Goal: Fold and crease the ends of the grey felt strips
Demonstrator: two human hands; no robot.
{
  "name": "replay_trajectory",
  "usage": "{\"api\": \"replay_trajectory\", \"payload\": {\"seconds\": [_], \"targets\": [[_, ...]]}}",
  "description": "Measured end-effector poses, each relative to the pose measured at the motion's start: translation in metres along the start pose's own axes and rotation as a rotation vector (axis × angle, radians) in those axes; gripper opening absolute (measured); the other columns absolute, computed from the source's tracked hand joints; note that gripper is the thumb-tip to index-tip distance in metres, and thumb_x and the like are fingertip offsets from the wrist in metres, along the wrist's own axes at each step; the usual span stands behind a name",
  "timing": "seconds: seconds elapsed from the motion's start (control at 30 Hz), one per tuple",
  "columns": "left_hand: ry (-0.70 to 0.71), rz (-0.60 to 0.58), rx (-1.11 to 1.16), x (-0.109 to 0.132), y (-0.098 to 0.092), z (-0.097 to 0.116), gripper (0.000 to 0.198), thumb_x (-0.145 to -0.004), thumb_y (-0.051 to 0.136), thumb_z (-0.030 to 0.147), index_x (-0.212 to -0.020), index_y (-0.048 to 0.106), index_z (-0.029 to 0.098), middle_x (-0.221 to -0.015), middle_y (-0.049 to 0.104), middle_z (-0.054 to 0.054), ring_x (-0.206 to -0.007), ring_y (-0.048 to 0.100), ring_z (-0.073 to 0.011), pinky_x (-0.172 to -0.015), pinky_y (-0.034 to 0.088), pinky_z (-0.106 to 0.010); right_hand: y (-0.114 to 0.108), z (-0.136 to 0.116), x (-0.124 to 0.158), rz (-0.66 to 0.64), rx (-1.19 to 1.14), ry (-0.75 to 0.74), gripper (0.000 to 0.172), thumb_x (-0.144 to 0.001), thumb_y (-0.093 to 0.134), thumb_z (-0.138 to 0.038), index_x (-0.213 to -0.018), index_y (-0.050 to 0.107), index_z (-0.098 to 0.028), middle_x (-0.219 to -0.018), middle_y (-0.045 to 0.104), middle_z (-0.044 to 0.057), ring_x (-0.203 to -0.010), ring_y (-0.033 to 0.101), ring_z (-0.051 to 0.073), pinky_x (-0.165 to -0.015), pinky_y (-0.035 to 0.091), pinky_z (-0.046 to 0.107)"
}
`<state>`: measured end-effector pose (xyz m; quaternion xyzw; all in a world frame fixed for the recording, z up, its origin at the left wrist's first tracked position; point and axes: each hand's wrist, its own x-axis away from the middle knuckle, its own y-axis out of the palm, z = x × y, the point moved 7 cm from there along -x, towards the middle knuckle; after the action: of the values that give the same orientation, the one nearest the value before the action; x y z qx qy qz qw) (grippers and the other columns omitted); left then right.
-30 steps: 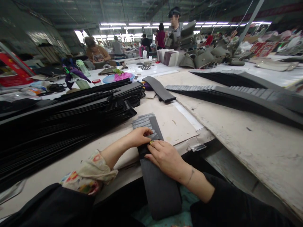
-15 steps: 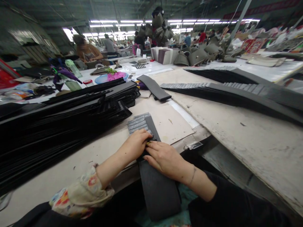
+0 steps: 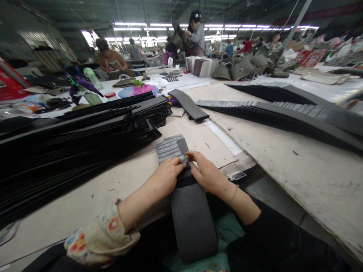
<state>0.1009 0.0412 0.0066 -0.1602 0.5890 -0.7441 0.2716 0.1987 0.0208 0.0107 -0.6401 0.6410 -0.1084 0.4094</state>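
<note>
— Two hands on the strips (image 3: 171,148)?
— Yes: left hand (image 3: 166,177) presses flat, fingers loose; right hand (image 3: 208,174) curls at the top strip, grip unclear. They run lengthwise away over the table (image 3: 85,196) edge, fanned just past both.

Seemingly fanned, dark grey strips (image 3: 193,215) bend downward, overlapping.

Factory floor — long worktables (image 3: 283,151), stacked black sheets (image 3: 70,139), co-workers (image 3: 109,58).

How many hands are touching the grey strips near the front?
2. The left hand presses on the fanned grey strips at the table edge. The right hand rests beside it on the same strips, fingertips nearly meeting.
</note>
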Motion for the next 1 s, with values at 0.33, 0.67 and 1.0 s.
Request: {"api": "replay_trajectory", "payload": {"seconds": [0.33,0.67,1.0], "targets": [[-0.022,0.071,0.116,0.001,-0.002,-0.008,0.024,-0.080,0.038,0.007,-0.092,0.058,0.013,-0.095,0.059,-0.008,-0.091,0.051,-0.0189,-0.086,0.041,-0.034,0.024,-0.025,-0.003,-0.207,0.460,-0.094,0.032,-0.080,0.038,-0.007,-0.111,0.044,-0.008,-0.096,0.058,0.012,-0.090,0.055,0.020,-0.080,0.045,0.033],[-0.213,0.077,0.377,0.036,-0.015,-0.048,0.024,-0.074,0.056,0.022,-0.097,0.058,0.017,-0.094,0.056,-0.005,-0.090,0.053,-0.0177,-0.082,0.043,-0.032,0.029,-0.035,-0.006,-0.262,0.565,-0.183,0.019,-0.084,0.047,-0.021,-0.101,0.052,-0.012,-0.085,0.055,0.008,-0.086,0.051,0.021,-0.079,0.042,0.034],[-0.130,0.158,0.328,0.041,-0.009,-0.043,0.016,-0.079,0.053,0.019,-0.093,0.059,0.017,-0.092,0.056,-0.004,-0.090,0.052,-0.0160,-0.083,0.042,-0.029,0.041,-0.038,-0.009,-0.346,0.474,-0.287,0.017,-0.085,0.042,-0.011,-0.093,0.056,-0.014,-0.086,0.052,0.005,-0.085,0.047,0.017,-0.080,0.041,0.029]]}}
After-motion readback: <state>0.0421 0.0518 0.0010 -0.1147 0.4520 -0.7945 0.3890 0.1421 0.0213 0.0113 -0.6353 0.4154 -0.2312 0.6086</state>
